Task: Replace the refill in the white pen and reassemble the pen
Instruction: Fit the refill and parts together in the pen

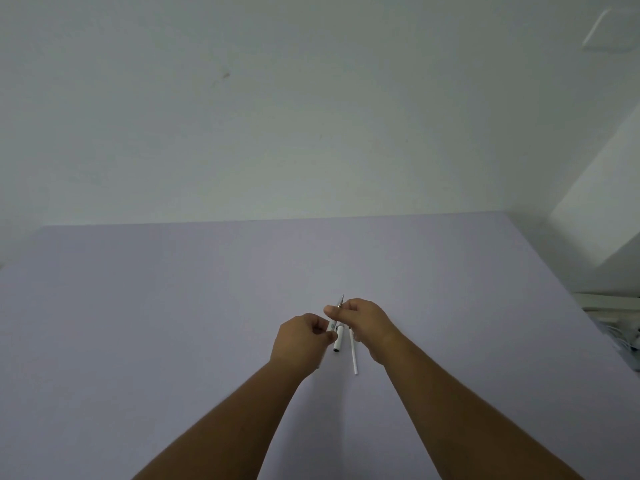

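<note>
Above the middle of the lavender table, both my hands hold the white pen. My right hand pinches its front section just behind the metal tip, which points away from me. My left hand grips the lower part of the barrel, which its fingers mostly hide. A short white tube with a dark end, maybe a cap or barrel piece, lies just under my hands. To its right on the table lies a thin white refill.
A pale wall rises behind the table's far edge. At the right stands a white cabinet or box, with white cables and clutter below it beside the table's right edge.
</note>
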Demonstrator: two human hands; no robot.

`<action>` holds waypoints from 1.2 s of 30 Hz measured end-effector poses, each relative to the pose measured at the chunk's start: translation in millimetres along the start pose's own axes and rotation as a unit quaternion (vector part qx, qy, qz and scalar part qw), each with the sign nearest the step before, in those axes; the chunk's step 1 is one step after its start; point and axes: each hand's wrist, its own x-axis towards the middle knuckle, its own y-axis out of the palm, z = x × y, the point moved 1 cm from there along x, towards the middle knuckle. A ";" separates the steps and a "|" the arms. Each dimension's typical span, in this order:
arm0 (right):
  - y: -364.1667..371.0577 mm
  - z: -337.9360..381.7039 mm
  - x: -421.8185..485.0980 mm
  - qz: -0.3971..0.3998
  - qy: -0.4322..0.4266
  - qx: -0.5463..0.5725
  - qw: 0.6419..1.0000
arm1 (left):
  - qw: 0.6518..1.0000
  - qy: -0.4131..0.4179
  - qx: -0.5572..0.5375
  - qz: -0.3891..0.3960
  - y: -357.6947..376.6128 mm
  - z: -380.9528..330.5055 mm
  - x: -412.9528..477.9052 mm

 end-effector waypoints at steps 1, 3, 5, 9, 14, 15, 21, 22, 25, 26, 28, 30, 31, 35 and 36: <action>0.0 0.1 0.4 0.006 0.001 0.006 1.000 | 1.000 -0.002 -0.005 0.000 0.1 0.1 0.6; -1.3 0.6 0.1 0.032 -0.006 0.034 0.999 | 1.000 -0.005 -0.008 -0.004 -1.3 0.6 2.4; -2.3 1.9 1.0 0.030 -0.012 0.033 0.999 | 1.000 0.001 0.007 -0.010 -2.7 0.6 4.2; 2.2 6.8 6.1 -0.002 -0.006 -0.004 1.000 | 0.999 0.010 0.034 -0.025 0.8 -1.3 3.7; 5.8 9.8 12.3 -0.002 0.017 -0.020 1.000 | 0.999 -0.003 0.021 -0.048 3.6 -0.6 3.1; 5.5 9.0 13.3 0.003 0.024 -0.012 1.000 | 0.999 -0.010 0.010 -0.046 3.0 0.2 4.2; -0.8 -14.8 32.2 -0.093 0.039 -0.116 0.988 | 0.992 -0.077 -0.097 -0.022 -1.1 18.6 10.6; 0.5 -22.0 37.3 -0.108 0.040 -0.195 0.974 | 0.990 -0.089 -0.111 -0.021 -1.4 23.5 11.4; 14.0 -42.2 46.7 -0.102 0.062 -0.319 0.940 | 0.982 -0.118 -0.148 -0.020 -1.2 38.2 12.0; 19.8 -47.8 48.9 -0.098 0.064 -0.339 0.934 | 0.979 -0.126 -0.158 -0.018 -1.1 42.1 11.9; 30.6 -57.9 53.5 -0.096 0.054 -0.375 0.920 | 0.976 -0.137 -0.168 -0.015 -0.7 48.4 12.0; 37.8 -64.3 56.4 -0.105 0.055 -0.396 0.911 | 0.976 -0.141 -0.167 -0.012 -0.6 53.2 12.7; 40.1 -66.4 58.0 -0.113 0.060 -0.398 0.909 | 0.975 -0.142 -0.167 -0.011 -1.0 54.4 12.7; 43.7 -62.8 58.9 -0.152 0.057 -0.334 0.929 | 0.974 -0.148 -0.169 -0.003 -3.4 58.9 12.7; 42.5 -57.7 57.9 -0.160 0.060 -0.275 0.946 | 0.974 -0.148 -0.169 0.000 -4.6 59.3 12.5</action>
